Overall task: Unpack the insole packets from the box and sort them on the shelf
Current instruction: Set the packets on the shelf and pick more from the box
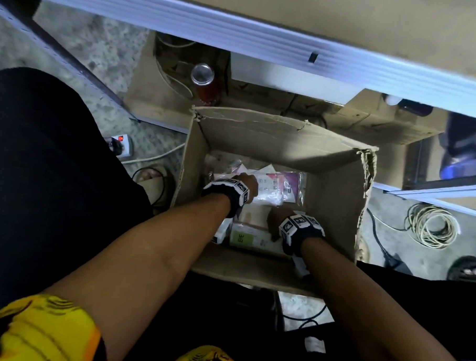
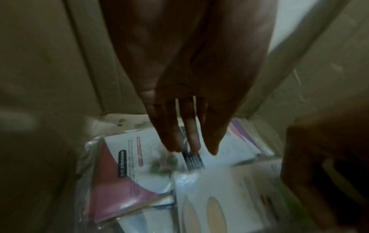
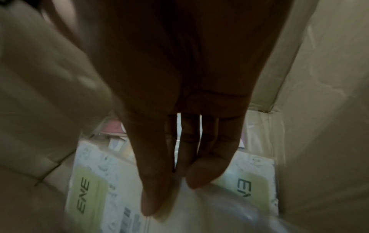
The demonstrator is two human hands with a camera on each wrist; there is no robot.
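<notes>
An open cardboard box (image 1: 334, 190) stands on the floor between my legs, with several insole packets lying flat in its bottom. My left hand (image 1: 247, 182) reaches down to the far packets. Its straight fingers (image 2: 190, 141) touch a white and pink packet (image 2: 127, 159) beside a purple one (image 1: 291, 182). My right hand (image 1: 273, 217) is nearer me, fingers (image 3: 153, 197) straight, its tips on a clear plastic packet (image 3: 199, 209) above the green-labelled packets (image 3: 85, 195). A packet showing beige insoles (image 2: 211, 212) lies between the hands. The white shelf edge (image 1: 238, 30) runs across the top.
Behind the box, flattened cardboard carries a drink can (image 1: 202, 74). A power strip (image 1: 121, 145) with a red light and its cable lie to the left, a coiled cable (image 1: 431, 227) to the right. The box walls close in tightly on both hands.
</notes>
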